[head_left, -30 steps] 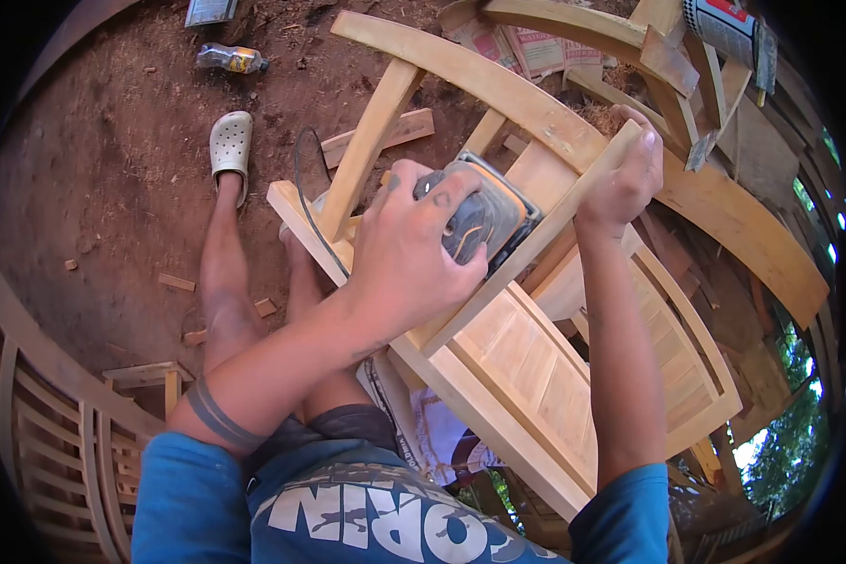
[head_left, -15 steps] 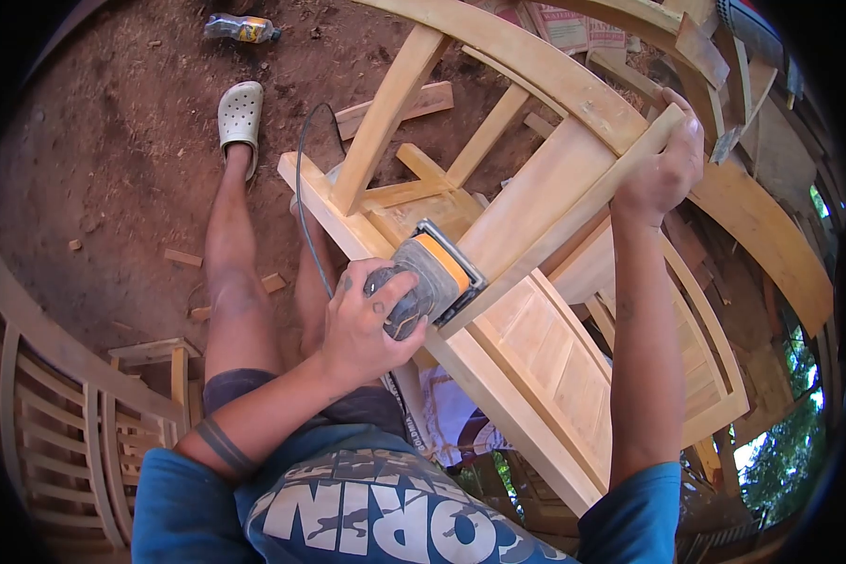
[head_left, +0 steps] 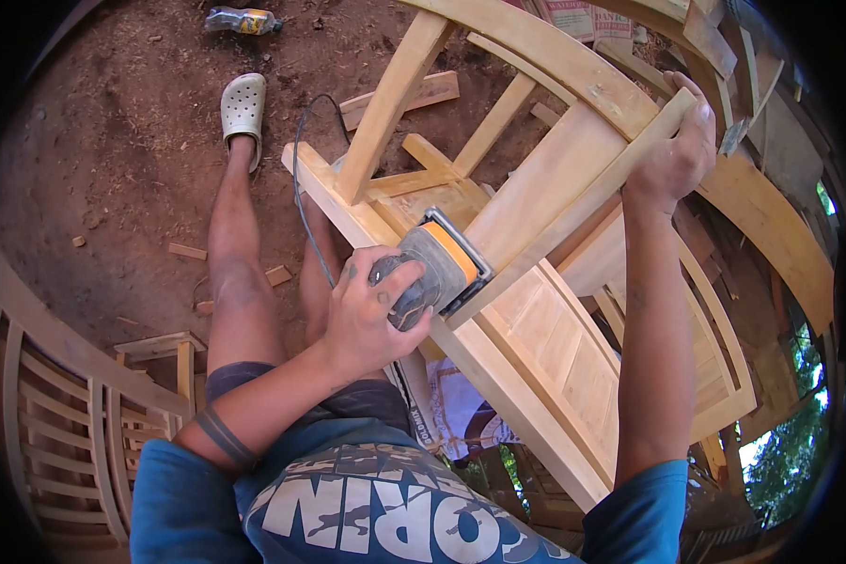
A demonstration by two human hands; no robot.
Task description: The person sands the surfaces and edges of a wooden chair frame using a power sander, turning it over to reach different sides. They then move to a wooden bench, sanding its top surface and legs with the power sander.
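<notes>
My left hand [head_left: 371,315] is wrapped over the top of a palm sander [head_left: 432,273], a dark grey tool with a yellow-orange band. The sander is tilted on its side, its square pad against the near end of a pale wooden bench frame [head_left: 545,183]. A dark cord [head_left: 298,179] runs from it up past the frame. At the upper right, my right hand [head_left: 675,155] grips the far end of the frame's long edge rail, thumb over the top. The frame's curved rail [head_left: 545,61] arches away beyond the rail.
Slatted wooden furniture [head_left: 61,423] stands at left. On the dirt floor lie a plastic bottle [head_left: 242,21] and a wood offcut [head_left: 404,99]. My left foot wears a white clog [head_left: 243,105]. A curved board [head_left: 771,230] and scrap wood crowd the right side.
The whole view has shifted slightly, placing the frame and both hands a little further right. Both hands keep their holds, and the sander stays at the same end of the frame.
</notes>
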